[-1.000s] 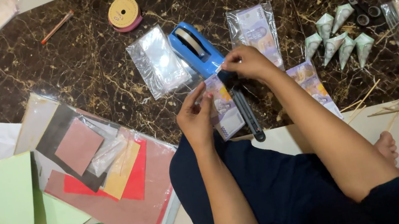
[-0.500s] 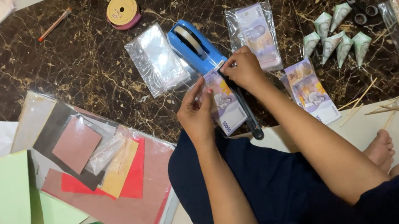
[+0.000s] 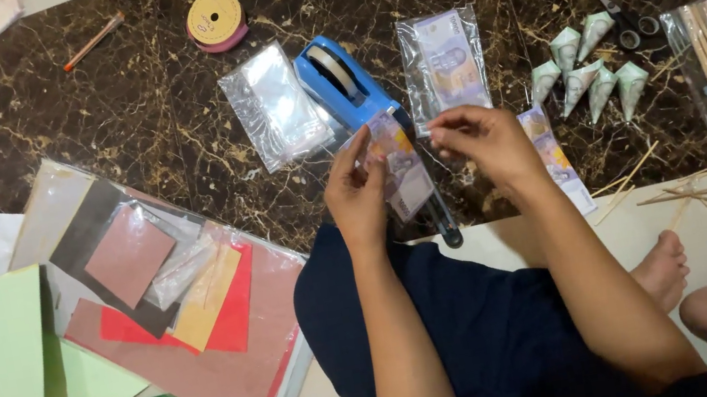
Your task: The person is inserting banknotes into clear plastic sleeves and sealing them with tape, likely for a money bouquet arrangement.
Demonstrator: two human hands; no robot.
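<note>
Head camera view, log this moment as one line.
left hand: holds banknote | right hand: at the banknote's top edge, grip unclear | behind: blue tape dispenser | floor: dark marble

Left hand (image 3: pixel 355 190) pinches banknote (image 3: pixel 399 170); right hand (image 3: pixel 485 140) beside; blue tape dispenser (image 3: pixel 346 81) behind.

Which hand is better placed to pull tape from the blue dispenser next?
Probably the right hand: it looks free, fingers only pinched together, just beside the blue tape dispenser. The left hand is holding the sleeved banknote.
</note>
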